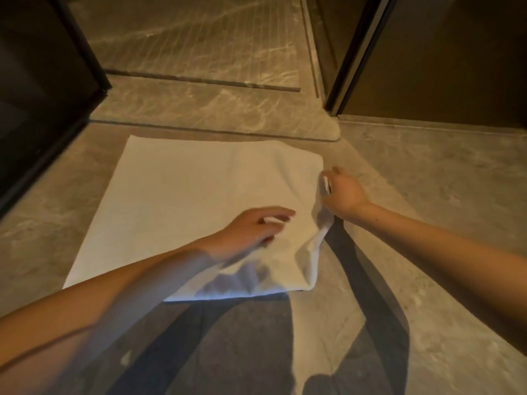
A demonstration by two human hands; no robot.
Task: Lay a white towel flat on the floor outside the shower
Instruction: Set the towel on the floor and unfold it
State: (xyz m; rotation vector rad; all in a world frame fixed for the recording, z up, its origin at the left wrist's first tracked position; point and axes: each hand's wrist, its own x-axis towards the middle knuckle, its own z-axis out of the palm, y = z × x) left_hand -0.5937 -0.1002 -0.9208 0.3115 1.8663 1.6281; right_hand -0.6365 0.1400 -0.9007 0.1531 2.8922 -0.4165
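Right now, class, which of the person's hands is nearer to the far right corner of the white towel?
Right. The right hand pinches the white towel at its right edge, just below that far corner. The left hand rests farther back on the wrinkled near part.

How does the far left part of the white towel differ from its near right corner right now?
The far left part of the white cloth towel lies smooth and flat on the marble floor; the near right corner is bunched and wrinkled. No hand touches the far left part; the left hand rests by the rumpled corner, and the right hand pinches the right edge. Both parts lie outside the shower threshold.
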